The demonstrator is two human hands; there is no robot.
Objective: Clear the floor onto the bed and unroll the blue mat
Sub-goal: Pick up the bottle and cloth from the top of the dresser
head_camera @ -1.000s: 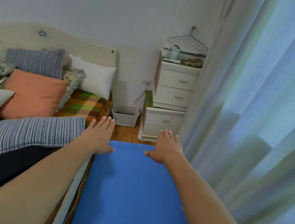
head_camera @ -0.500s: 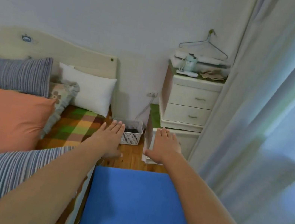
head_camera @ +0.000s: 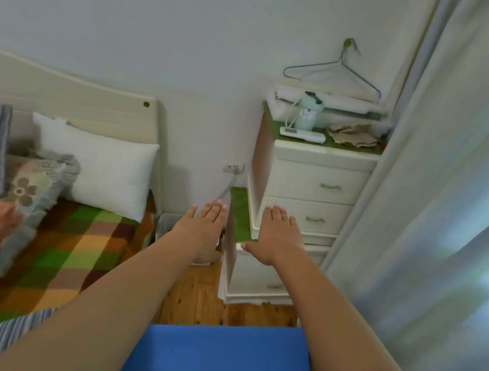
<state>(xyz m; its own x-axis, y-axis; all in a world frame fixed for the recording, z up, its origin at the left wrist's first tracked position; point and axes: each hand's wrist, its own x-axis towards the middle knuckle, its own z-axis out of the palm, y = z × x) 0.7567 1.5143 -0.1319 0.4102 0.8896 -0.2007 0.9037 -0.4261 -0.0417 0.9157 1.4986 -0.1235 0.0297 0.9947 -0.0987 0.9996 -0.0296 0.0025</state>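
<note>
A plain wall (head_camera: 138,3), a wood floor (head_camera: 199,301), white drawers (head_camera: 318,185), and a pale curtain (head_camera: 464,191) letting in soft light.

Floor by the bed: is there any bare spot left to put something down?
Yes: a strip of wooden floor lies bare between the blue mat, the bed and the white drawers. The mat's own surface is free too. The drawer top is crowded, and pillows fill the head of the bed.

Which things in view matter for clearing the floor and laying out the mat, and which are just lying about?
Job:
blue mat, flat on the floor
bed
left hand, open
right hand, open

Lying about:
dresser
wire hanger
remote
white basket
curtain
</note>
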